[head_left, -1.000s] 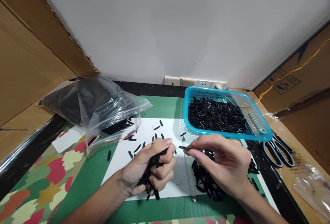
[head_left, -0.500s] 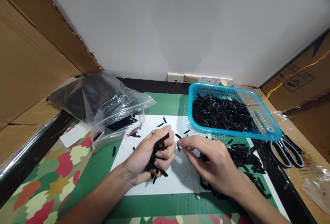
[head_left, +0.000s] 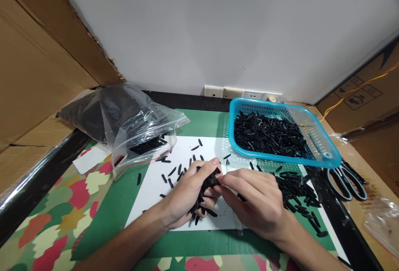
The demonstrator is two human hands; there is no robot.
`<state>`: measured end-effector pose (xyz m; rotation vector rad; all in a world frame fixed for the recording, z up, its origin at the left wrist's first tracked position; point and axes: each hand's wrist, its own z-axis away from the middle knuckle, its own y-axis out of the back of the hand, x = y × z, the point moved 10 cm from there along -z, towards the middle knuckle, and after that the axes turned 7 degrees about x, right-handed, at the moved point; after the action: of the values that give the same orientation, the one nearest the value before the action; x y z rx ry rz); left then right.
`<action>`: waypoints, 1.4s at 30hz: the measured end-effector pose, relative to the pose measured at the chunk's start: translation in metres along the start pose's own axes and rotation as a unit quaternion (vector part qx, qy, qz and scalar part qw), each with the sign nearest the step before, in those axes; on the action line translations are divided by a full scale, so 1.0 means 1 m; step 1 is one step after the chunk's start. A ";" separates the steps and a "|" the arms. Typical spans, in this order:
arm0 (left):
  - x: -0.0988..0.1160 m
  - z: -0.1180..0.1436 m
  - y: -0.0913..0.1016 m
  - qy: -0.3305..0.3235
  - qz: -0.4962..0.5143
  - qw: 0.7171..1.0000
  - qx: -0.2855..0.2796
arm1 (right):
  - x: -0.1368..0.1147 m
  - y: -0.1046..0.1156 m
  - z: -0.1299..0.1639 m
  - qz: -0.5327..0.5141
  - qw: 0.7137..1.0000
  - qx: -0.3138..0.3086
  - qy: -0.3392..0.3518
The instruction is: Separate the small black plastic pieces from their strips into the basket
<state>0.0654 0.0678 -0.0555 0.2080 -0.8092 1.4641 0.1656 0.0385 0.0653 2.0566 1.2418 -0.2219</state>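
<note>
While the left hand (head_left: 193, 190) is curled tight around a bundle of black strips (head_left: 205, 188), the right hand (head_left: 258, 202) has its fingertips pinched together right at the top of that bundle, touching it, like it's feeding one more piece in or squaring the ends. My take on doing this bit well: keep the left grip firm but not crushing, line up the ends before adding more, and work over the white sheet (head_left: 156, 196) so anything that slips lands where you can see it.

Just right of the hands sits a loose pile of strips (head_left: 293, 188) on the green mat (head_left: 199, 244), with a few strays scattered on the sheet. Further back, a blue basket (head_left: 324, 161) holds a big heap of the same stuff, scissors (head_left: 346, 179) lie beside it, and a clear zip bag (head_left: 137, 125) sits off to the left.

As for writing, I can't read any. The cardboard box (head_left: 361, 92) on the right has printed handling symbols, too small to make out.
</note>
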 end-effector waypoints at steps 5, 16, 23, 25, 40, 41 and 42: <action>0.003 0.003 -0.012 0.021 0.036 0.996 -0.080 | 0.015 0.011 -0.002 -0.056 0.995 0.027 -0.080; 0.034 0.017 -0.025 -0.111 0.125 0.969 -0.180 | 0.054 0.009 0.011 -0.215 0.931 0.090 -0.281; 0.029 0.016 -0.029 -0.107 0.111 0.968 -0.198 | 0.058 0.009 0.013 -0.262 0.907 0.108 -0.310; 0.026 0.015 -0.029 -0.099 0.103 0.970 -0.194 | 0.058 0.009 0.012 -0.268 0.904 0.109 -0.314; 0.017 0.017 -0.033 -0.070 0.082 0.973 -0.202 | 0.058 0.005 0.014 -0.272 0.902 0.096 -0.322; 0.018 0.018 -0.034 -0.074 0.081 0.972 -0.206 | 0.058 0.005 0.014 -0.270 0.902 0.095 -0.322; 0.019 0.019 -0.035 -0.078 0.079 0.971 -0.210 | 0.057 0.006 0.014 -0.267 0.904 0.095 -0.321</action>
<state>0.0898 0.0667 -0.0187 -0.0657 -1.2659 1.3999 0.2031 0.0681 0.0304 1.5275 1.3417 -1.2113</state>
